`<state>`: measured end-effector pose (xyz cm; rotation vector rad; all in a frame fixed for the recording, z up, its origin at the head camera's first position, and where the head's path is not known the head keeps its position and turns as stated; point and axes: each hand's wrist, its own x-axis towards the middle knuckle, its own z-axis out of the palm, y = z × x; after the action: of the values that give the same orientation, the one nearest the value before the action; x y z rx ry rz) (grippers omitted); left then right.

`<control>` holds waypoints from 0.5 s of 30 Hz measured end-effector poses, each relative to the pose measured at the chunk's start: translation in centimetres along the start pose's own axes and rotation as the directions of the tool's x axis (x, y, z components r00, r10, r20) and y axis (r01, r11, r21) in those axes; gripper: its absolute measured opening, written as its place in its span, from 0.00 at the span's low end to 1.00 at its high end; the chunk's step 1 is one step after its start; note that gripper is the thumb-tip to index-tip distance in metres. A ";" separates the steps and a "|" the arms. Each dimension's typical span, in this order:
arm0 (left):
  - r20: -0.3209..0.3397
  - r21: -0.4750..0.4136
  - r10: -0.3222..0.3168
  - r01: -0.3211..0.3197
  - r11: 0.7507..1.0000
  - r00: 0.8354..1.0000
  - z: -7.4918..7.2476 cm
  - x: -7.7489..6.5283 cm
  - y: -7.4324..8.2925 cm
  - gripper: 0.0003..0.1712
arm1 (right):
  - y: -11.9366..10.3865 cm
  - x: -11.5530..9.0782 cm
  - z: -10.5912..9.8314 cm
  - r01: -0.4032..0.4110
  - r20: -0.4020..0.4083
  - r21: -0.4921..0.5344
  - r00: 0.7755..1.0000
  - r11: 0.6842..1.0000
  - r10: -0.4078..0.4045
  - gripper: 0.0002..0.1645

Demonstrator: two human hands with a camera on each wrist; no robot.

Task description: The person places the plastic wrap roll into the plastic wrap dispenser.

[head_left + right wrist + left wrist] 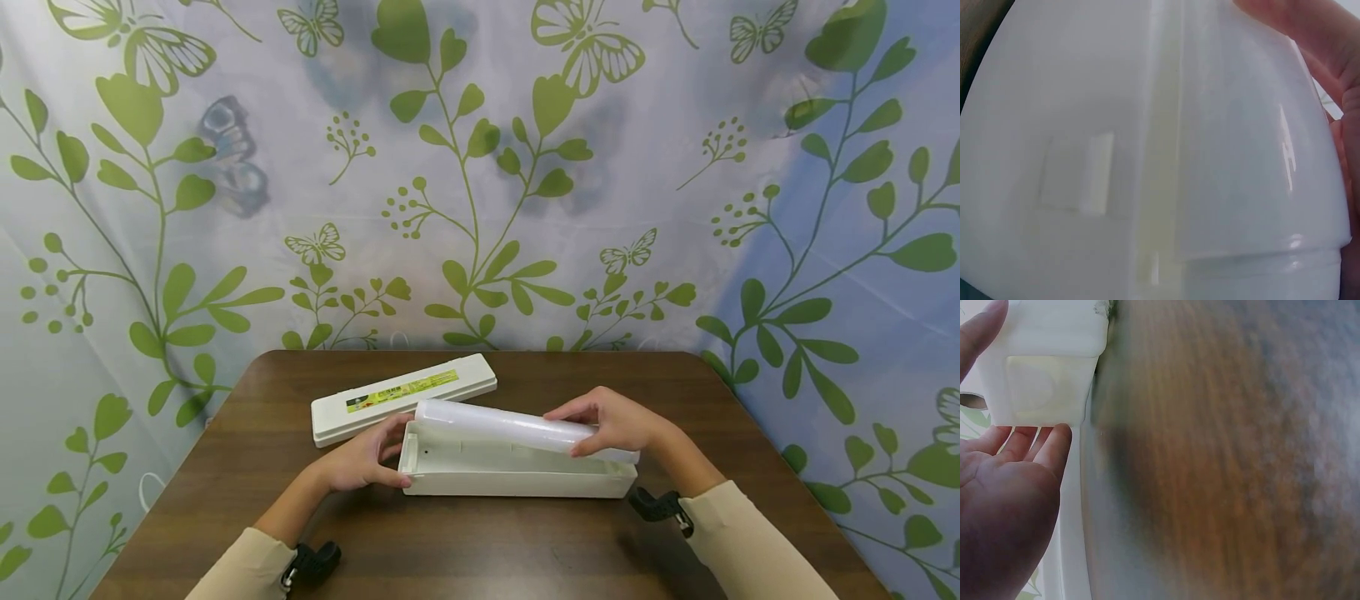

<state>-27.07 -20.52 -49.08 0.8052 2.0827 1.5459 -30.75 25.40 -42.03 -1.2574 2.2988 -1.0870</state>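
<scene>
A long white open-topped box [517,485] lies lengthwise on the table. My left hand [363,458] holds its left end, thumb at the front corner and fingers around the far side; the left wrist view shows those fingertips [1060,440] against the edge of the box end [1041,390]. Above the box opening, a roll of clear plastic film [487,421] lies slanted, left end higher, right end low over the box's right end. My right hand [618,421] grips the roll near that right end. Close up, the right wrist view has the roll [1241,156] beside the box wall [1072,112].
Behind the box, to the left, a long white lid [474,382] with a yellow-green label [402,392] lies at an angle on the brown wooden table [480,550]. A leaf-and-butterfly patterned curtain [480,208] hangs behind the table's far edge. Each wrist wears a black device.
</scene>
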 end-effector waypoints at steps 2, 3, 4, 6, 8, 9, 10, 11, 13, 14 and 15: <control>-0.006 0.006 -0.010 0.010 1.000 1.000 0.0 0.0 0.0 0.57 | 0.0 0.1 0.0 0.013 0.010 0.012 1.000 1.000 -0.013 0.33; -0.009 0.008 -0.011 0.011 1.000 1.000 0.0 0.0 0.0 0.57 | 0.0 0.2 0.1 0.023 0.015 0.021 1.000 1.000 -0.023 0.32; -0.011 0.009 -0.010 0.010 1.000 1.000 0.0 0.0 0.1 0.58 | 0.1 0.2 0.1 0.035 0.021 0.029 0.999 0.999 -0.035 0.32; -0.009 0.006 -0.005 0.005 1.000 1.000 0.0 0.0 0.1 0.58 | 0.2 0.3 0.2 0.052 0.030 0.046 0.998 0.998 -0.053 0.32; -0.003 0.001 0.002 -0.002 1.000 1.000 0.0 0.0 0.1 0.58 | 0.4 0.4 0.2 0.061 0.038 0.061 0.997 0.996 -0.063 0.31; -0.001 -0.003 0.005 -0.005 1.000 1.000 0.0 0.0 0.1 0.58 | 0.5 0.5 0.3 0.061 0.041 0.066 0.997 0.996 -0.063 0.31; 0.001 -0.006 0.007 -0.007 1.000 1.000 0.0 0.0 0.1 0.58 | 0.6 0.5 0.3 0.056 0.043 0.069 0.997 0.996 -0.059 0.31; 0.002 -0.008 0.008 -0.008 1.000 1.000 0.0 0.0 0.0 0.57 | 0.7 0.5 0.3 0.050 0.044 0.072 0.998 0.996 -0.053 0.30; 0.004 -0.006 0.011 -0.011 1.000 1.000 0.0 0.0 0.0 0.57 | 0.7 0.6 0.4 0.039 0.047 0.080 0.998 0.996 -0.042 0.30; 0.005 -0.008 0.011 -0.011 1.000 1.000 0.0 0.0 0.0 0.56 | 0.7 0.7 0.4 0.033 0.047 0.083 0.998 0.996 -0.037 0.30; 0.005 -0.013 0.012 -0.012 1.000 1.000 0.0 0.1 0.0 0.56 | 0.7 0.7 0.4 0.028 0.047 0.086 0.998 0.996 -0.032 0.30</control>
<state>-27.10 -20.45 -49.09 0.8170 2.0658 1.5602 -31.30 24.82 -42.76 -1.2750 2.1814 -1.1390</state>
